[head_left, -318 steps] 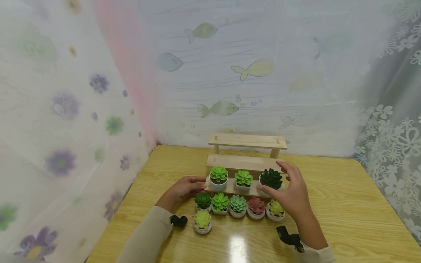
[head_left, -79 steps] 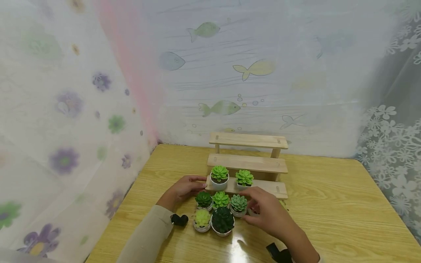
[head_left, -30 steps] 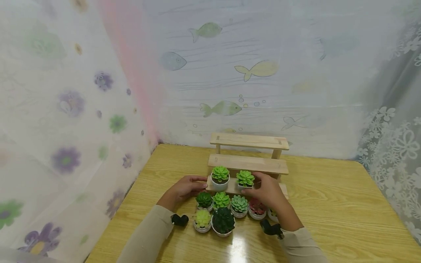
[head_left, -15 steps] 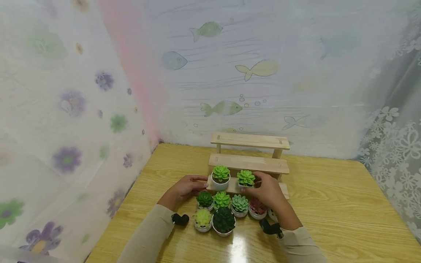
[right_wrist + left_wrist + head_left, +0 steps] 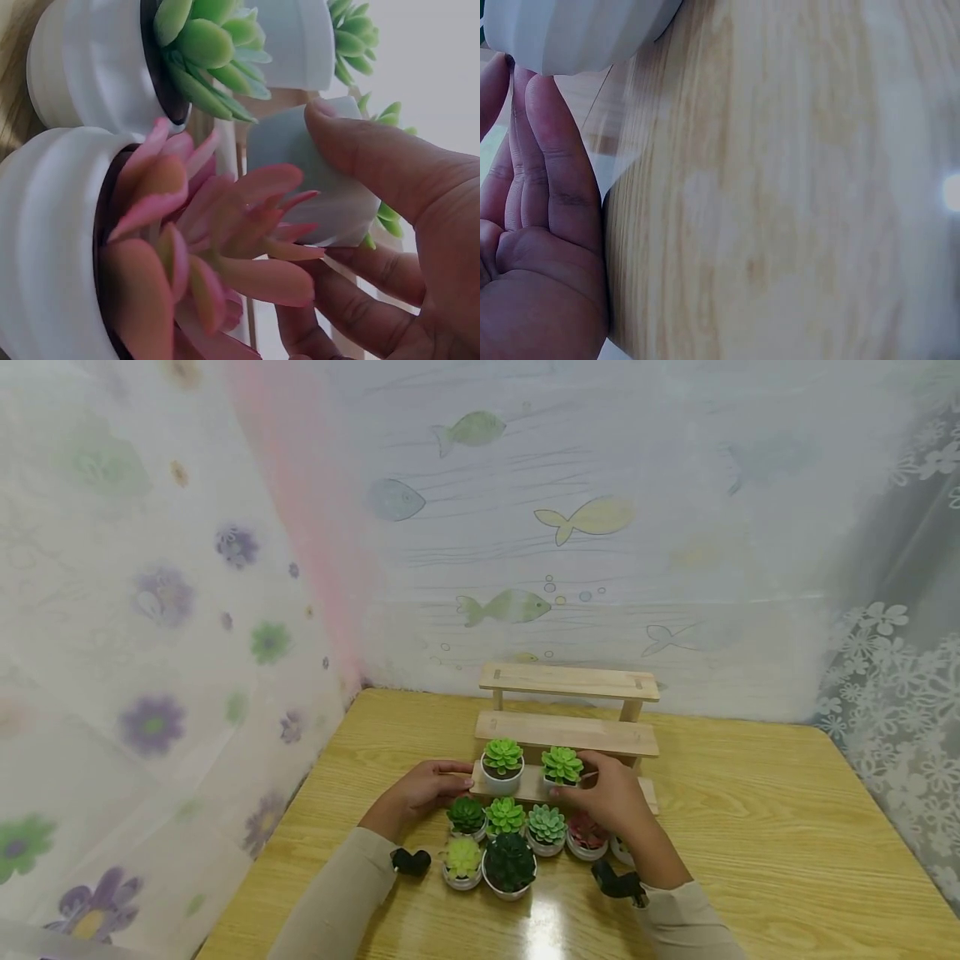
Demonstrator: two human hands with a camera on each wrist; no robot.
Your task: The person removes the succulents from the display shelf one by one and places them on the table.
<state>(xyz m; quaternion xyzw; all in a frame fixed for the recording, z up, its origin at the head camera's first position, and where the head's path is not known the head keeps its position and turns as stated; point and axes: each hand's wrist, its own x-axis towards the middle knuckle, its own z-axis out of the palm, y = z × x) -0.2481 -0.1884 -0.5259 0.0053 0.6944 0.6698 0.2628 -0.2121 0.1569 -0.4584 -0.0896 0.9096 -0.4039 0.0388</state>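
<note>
In the head view my right hand [image 5: 611, 792] is at the lowest board of a wooden three-tier stand [image 5: 566, 727]. Its thumb and fingers pinch the white pot [image 5: 307, 161] of a bright green succulent [image 5: 562, 764], as the right wrist view shows close up. My left hand [image 5: 426, 789] touches the left end of that board with its fingertips; the left wrist view shows its fingers [image 5: 559, 157] extended. Left of the pinched pot, another bright green succulent [image 5: 502, 767] in a round white pot stands on the same board.
Before the stand, potted succulents line the table [image 5: 750, 827]: dark green [image 5: 467, 814], bright green [image 5: 506, 814], pale green [image 5: 547, 827] and red [image 5: 587, 831]; another is partly behind my right wrist. Nearer stand a yellow-green [image 5: 462, 858] and a large dark green succulent [image 5: 510, 862]. A printed curtain [image 5: 600, 460] hangs behind.
The large dark green succulent went from the board's right end to the table in front. My right hand has since gripped the bright green succulent, which shifts slightly right. My left hand stays put.
</note>
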